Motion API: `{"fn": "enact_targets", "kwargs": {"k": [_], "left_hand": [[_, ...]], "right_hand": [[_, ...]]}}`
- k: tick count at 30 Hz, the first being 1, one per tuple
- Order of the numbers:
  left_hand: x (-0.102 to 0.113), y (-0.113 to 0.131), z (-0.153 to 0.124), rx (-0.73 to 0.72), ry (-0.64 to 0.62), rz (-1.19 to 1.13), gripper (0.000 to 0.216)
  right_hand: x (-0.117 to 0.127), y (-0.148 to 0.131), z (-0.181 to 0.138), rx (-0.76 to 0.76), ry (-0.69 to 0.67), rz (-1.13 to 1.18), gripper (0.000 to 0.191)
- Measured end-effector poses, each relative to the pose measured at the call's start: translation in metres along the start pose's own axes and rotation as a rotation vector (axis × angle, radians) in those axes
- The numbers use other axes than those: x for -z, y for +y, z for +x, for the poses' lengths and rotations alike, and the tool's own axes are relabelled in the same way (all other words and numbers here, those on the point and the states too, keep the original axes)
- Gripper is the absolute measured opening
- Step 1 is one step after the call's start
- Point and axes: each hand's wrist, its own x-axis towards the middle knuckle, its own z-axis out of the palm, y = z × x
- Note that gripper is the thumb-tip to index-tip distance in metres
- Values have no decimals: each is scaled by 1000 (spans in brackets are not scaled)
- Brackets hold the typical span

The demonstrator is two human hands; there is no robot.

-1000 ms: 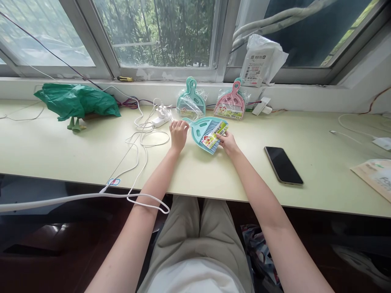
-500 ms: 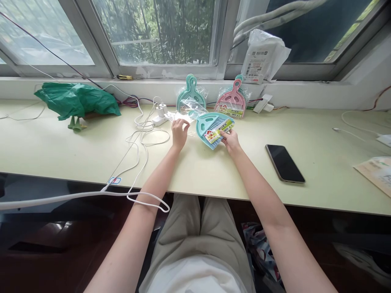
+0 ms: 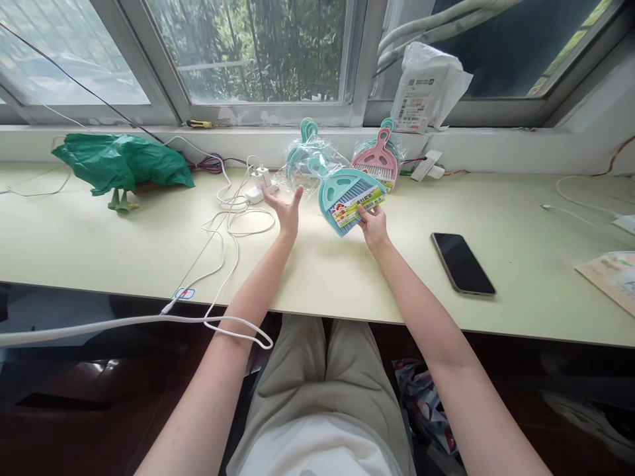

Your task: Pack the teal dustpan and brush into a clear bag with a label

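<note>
My right hand (image 3: 373,225) pinches the lower edge of a teal mini dustpan-and-brush set (image 3: 346,192) with a colourful label, held tilted above the pale green desk (image 3: 347,277). To its left, my left hand (image 3: 284,208) is open, palm up, fingers spread, holding nothing. Just behind the left hand lies a clear plastic wrapper (image 3: 297,173). Another wrapped teal set (image 3: 303,142) and a wrapped pink set (image 3: 378,158) lean against the window ledge behind.
White cables and a charger plug (image 3: 255,188) trail left of my left hand. A green plastic bag (image 3: 119,165) lies far left. A black phone (image 3: 462,262) lies right of my right arm. A white parcel bag (image 3: 424,89) sits on the sill.
The right hand has lifted the teal set off the desk and out of its clear wrapper. The left hand has let go of the wrapper and opened palm up.
</note>
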Motion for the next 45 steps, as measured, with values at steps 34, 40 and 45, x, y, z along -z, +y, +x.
{"fn": "enact_targets", "kwargs": {"k": [34, 40, 45], "left_hand": [[-21, -10, -32, 505, -937, -421, 56], [-28, -14, -29, 444, -713, -591, 46], [-34, -16, -31, 409, -533, -612, 43]], "right_hand": [[-9, -2, -3, 50, 9, -37, 36], [-13, -1, -6, 68, -7, -40, 33], [-18, 2, -10, 59, -12, -34, 35]]}}
